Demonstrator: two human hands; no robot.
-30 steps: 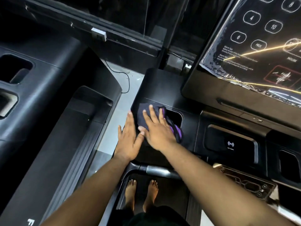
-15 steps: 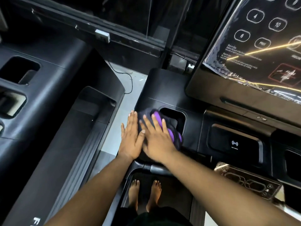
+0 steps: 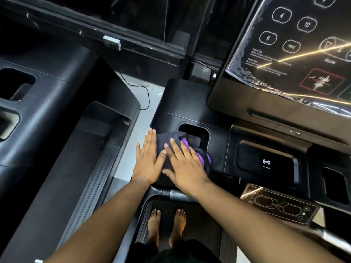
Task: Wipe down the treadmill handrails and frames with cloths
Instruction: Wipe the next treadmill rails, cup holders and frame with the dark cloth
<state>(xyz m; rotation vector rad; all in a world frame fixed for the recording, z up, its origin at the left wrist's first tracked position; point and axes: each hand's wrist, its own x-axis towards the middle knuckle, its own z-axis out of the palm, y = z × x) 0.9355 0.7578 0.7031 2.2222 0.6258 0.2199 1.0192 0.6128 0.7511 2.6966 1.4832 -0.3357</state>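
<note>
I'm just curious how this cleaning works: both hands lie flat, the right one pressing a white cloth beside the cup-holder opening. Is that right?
Not quite: the cloth is dark with purple, not white, as the head view shows. The rest holds: left hand and right hand lie flat beside the cup-holder opening.

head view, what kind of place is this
Probably a gym or treadmill showroom: a glossy black touchscreen console with numbered buttons, a second black treadmill alongside, and bare feet on a dark running belt.

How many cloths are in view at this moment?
1. A dark cloth with purple parts lies on the console beside the cup-holder recess, under the right hand. Another may be hidden beneath the hands.
</note>
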